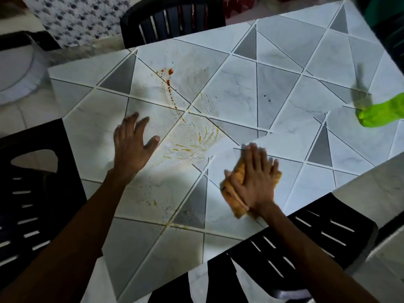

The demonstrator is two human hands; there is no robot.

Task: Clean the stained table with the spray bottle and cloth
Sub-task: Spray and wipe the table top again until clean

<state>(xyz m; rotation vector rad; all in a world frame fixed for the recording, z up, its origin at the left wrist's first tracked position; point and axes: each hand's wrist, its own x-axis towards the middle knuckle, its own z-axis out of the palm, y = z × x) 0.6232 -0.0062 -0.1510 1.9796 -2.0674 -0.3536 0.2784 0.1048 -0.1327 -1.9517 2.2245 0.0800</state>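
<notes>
Pressing soft, limp cloth (237,207) flat under straight-fingered right hand (254,180); left hand (131,145) spread, empty. Likely bunches, so palm it broadly.

Table (284,68): open top between left hand (131,145), fingers spread, and right hand (255,182), flat on cloth (237,171); only stain smears (196,145) lie in that gap. Far middle of top open. Spray bottle (380,114), blurred, on far right part. Black chairs hem the edges: far chair (172,20), left chair (32,193), near chair (306,243) below right forearm
</notes>
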